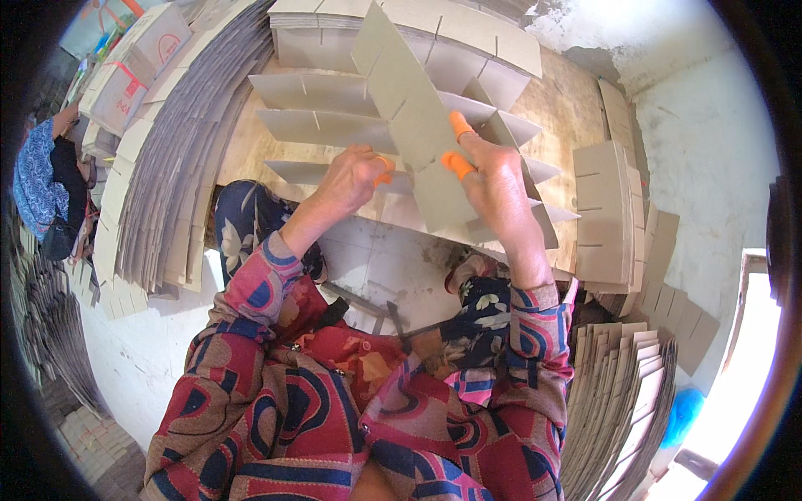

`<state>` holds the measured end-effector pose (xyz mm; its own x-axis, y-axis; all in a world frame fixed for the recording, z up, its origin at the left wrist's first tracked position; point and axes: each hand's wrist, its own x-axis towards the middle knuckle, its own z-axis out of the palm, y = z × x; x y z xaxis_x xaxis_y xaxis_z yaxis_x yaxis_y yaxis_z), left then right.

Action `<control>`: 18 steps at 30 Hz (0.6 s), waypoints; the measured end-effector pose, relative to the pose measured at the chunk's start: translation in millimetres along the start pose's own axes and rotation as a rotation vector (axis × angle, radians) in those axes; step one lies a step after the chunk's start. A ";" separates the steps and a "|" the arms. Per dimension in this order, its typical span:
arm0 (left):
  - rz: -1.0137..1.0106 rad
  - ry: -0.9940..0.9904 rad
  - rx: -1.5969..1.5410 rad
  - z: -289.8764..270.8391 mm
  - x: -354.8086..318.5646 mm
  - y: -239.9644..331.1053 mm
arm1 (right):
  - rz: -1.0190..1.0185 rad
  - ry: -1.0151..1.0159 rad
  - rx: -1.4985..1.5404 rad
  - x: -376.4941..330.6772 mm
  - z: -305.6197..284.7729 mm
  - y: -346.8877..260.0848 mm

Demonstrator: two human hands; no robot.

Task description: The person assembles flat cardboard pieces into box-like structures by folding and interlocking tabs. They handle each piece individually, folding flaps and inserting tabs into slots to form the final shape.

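Observation:
My right hand (493, 179), with orange finger covers on thumb and finger, grips a long grey slotted cardboard strip (409, 100). That strip slants across several crosswise cardboard strips (326, 127) standing on edge on the wooden board. Another slotted strip (501, 134) crosses them on the right, partly behind my right hand. My left hand (355, 179) is closed at the nearest crosswise strip (292, 171), its orange-covered fingertip pressed at that strip's edge. The exact pinch is partly hidden by the curled fingers.
Stacks of slotted cardboard (184, 125) line the left, with a white carton (134, 71) beyond. More piles stand at the back (401, 21), the right (601, 213) and the lower right (618, 401). The wooden board (555, 100) lies before my knees, near a white wall (702, 142).

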<state>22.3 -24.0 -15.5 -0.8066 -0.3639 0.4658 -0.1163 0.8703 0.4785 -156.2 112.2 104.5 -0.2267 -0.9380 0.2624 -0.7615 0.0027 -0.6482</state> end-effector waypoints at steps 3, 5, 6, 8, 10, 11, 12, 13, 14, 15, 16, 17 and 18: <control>0.002 0.005 -0.010 -0.9 1.3 2.4 | 0.014 -0.052 0.032 1.2 4.2 0.7; 0.002 0.015 -0.026 -1.8 1.3 4.0 | -0.018 -0.071 0.022 2.0 10.0 2.5; -0.003 0.009 -0.024 -1.1 1.5 3.6 | -0.066 -0.063 -0.001 2.2 15.8 8.2; -0.014 -0.005 -0.019 0.3 1.8 2.5 | -0.139 -0.063 -0.027 3.3 26.3 17.4; 0.005 0.037 -0.030 1.3 3.4 4.0 | -0.189 -0.078 -0.034 5.6 33.6 21.9; 0.015 0.058 -0.036 1.7 4.1 4.7 | -0.175 -0.093 -0.056 6.8 35.2 22.2; 0.003 0.048 -0.039 1.1 5.6 5.6 | -0.161 -0.109 -0.079 8.2 36.0 21.8; -0.009 0.038 -0.042 -0.2 7.3 6.7 | -0.147 -0.124 -0.103 9.2 36.2 21.5; -0.021 0.029 -0.045 -1.1 8.3 7.2 | -0.150 -0.118 -0.098 10.1 35.2 20.4; -0.010 0.032 -0.025 0.3 7.5 4.1 | -0.153 -0.111 -0.092 10.9 34.1 18.3; 0.000 0.036 -0.004 2.8 6.8 -0.8 | -0.156 -0.104 -0.087 11.4 33.6 17.0; 0.011 0.039 0.017 4.4 5.5 -4.4 | -0.161 -0.095 -0.065 11.5 33.5 17.1; 0.003 0.022 0.007 2.9 5.8 -3.7 | -0.164 -0.088 -0.043 11.1 33.5 19.0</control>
<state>16.3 -28.3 -16.8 -0.7943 -0.3683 0.4832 -0.1177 0.8735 0.4723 -152.8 90.2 71.2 -0.0449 -0.9537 0.2975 -0.8098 -0.1396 -0.5699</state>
